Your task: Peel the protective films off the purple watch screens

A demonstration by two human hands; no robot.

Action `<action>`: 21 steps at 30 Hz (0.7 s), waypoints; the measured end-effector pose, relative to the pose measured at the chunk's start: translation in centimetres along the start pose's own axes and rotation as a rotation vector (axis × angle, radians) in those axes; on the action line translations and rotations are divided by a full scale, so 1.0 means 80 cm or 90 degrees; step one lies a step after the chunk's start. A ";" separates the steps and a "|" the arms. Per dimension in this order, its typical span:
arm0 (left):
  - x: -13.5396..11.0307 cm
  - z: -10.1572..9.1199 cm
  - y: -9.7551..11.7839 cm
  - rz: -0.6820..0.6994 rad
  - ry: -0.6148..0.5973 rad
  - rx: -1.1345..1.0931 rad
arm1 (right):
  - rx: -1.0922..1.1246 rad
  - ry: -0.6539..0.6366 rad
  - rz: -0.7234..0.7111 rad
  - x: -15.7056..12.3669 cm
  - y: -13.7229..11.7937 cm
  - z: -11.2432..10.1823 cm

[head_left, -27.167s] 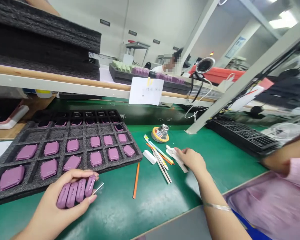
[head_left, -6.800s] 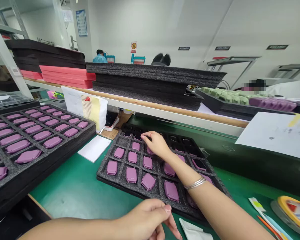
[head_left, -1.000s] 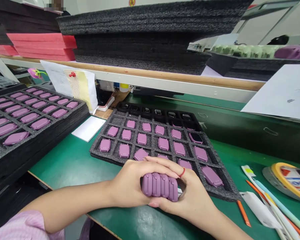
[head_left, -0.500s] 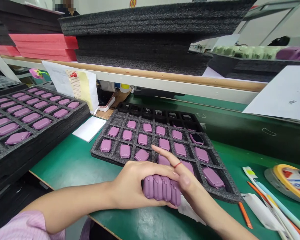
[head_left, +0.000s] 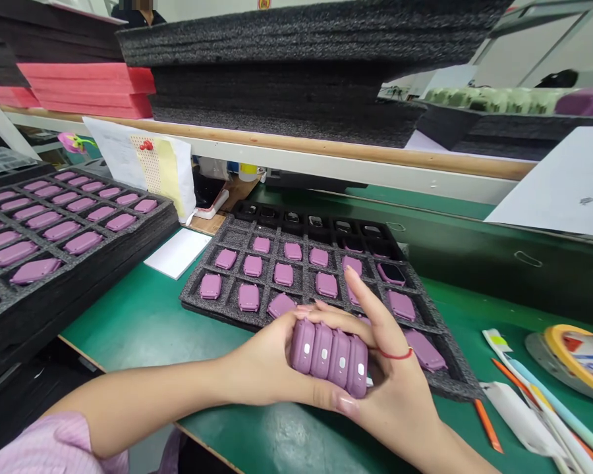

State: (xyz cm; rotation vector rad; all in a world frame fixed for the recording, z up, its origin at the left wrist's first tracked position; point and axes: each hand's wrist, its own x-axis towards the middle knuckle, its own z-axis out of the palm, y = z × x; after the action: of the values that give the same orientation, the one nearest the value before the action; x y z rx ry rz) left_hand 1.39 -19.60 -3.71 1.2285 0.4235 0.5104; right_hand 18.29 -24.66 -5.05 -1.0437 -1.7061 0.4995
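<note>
Both hands are on a row of several purple smartwatch cases [head_left: 330,359] standing side by side over the bench's front. My left hand [head_left: 264,362] grips the row, thumb along the lower side and fingers over the top. Around its right end curls my right hand [head_left: 405,382], index finger raised, other fingers partly hidden. Small white oval marks show on the near sides of the cases. Just behind lies a black foam tray [head_left: 437,313] with more purple watch cases [head_left: 326,285] in its compartments. One watch [head_left: 391,273] there shows a dark screen.
A thick foam tray stack [head_left: 143,243] with purple cases stands left, beside a white pad [head_left: 178,253]. Tape [head_left: 573,362], pens and a white packet [head_left: 518,418] lie right. Overhead, a shelf [head_left: 326,155] bears black and red foam. A person is partly visible behind.
The held row has been turned so its white-marked sides face me, and it sits slightly higher. My right hand has moved from across the top to around the right end.
</note>
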 end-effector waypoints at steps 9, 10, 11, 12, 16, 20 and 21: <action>0.003 0.006 0.010 0.030 0.030 0.003 | 0.005 -0.011 -0.034 -0.001 0.004 0.002; 0.002 0.006 0.010 0.025 0.033 -0.003 | -0.001 -0.012 -0.032 -0.001 0.005 0.002; 0.002 0.006 0.010 0.024 0.036 -0.006 | -0.006 -0.014 -0.028 -0.002 0.005 0.001; 0.003 0.005 0.010 0.026 0.038 -0.007 | -0.011 -0.015 -0.026 -0.002 0.005 0.001; 0.005 0.005 0.009 0.030 0.039 -0.012 | -0.021 -0.015 -0.012 -0.002 0.004 -0.001; 0.005 0.004 0.006 0.019 0.025 -0.039 | -0.035 -0.022 0.003 0.000 0.001 -0.001; 0.005 0.004 0.005 0.018 0.024 -0.041 | -0.040 -0.024 0.008 0.000 0.001 -0.001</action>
State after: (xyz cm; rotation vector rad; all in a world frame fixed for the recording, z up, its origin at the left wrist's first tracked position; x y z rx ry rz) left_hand 1.83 -19.49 -3.23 1.1651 0.4194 0.5675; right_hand 18.42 -24.66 -5.04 -1.0968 -1.7596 0.4779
